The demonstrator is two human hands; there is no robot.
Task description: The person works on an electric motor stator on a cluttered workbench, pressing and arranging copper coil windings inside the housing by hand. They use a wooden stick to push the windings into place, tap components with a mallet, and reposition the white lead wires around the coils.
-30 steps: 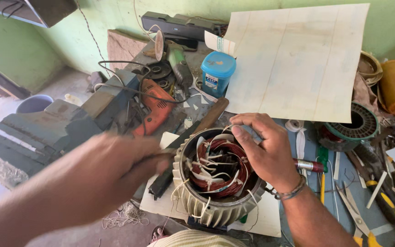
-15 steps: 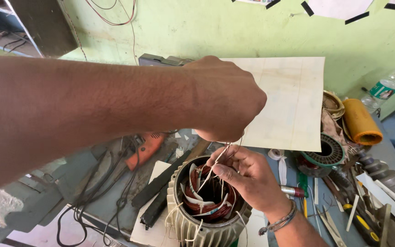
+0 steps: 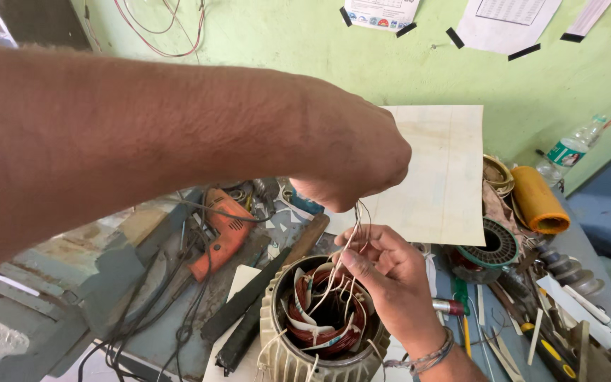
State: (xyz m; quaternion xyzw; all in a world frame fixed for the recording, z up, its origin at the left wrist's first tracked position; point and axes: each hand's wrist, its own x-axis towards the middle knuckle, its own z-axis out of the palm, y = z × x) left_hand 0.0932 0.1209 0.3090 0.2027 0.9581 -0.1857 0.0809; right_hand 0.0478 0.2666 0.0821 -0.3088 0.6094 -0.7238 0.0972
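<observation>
Left hand (image 3: 351, 159) raised, fingers pinching thin wires (image 3: 344, 258) rising from stator (image 3: 323, 322) below. Right hand (image 3: 387, 279) on stator's rim, fingers pressed together around same wires. Drill (image 3: 224, 230) left of fingers; cluttered worktop (image 3: 157, 332) all round, little free room.

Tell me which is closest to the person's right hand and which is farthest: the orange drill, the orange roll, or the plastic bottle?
From the right hand, in the head view:
1. Orange drill, to its left on the bench.
2. Orange roll, to its right near the wall; almost as close as the drill, so the two are hard to rank.
3. Plastic bottle, beyond the roll, clearly farthest.
</observation>
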